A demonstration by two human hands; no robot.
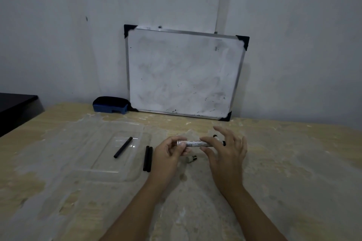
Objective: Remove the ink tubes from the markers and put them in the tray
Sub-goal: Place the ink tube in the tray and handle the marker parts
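Observation:
I hold a white marker (193, 144) level above the table, between both hands. My left hand (169, 154) pinches its left end. My right hand (225, 152) grips its right part with thumb and forefinger, the other fingers spread. A clear plastic tray (88, 143) lies to the left, with one black ink tube (123, 147) slanted inside it. Two more black ink tubes (147, 159) lie side by side at the tray's right rim; whether they rest in it I cannot tell. A small marker end piece (192, 158) lies on the table under the marker.
A whiteboard (182, 72) leans against the wall at the back of the table. A blue eraser (110, 104) sits to its left. Another marker part (216, 136) shows behind my right hand. A dark surface (15, 107) stands at the far left.

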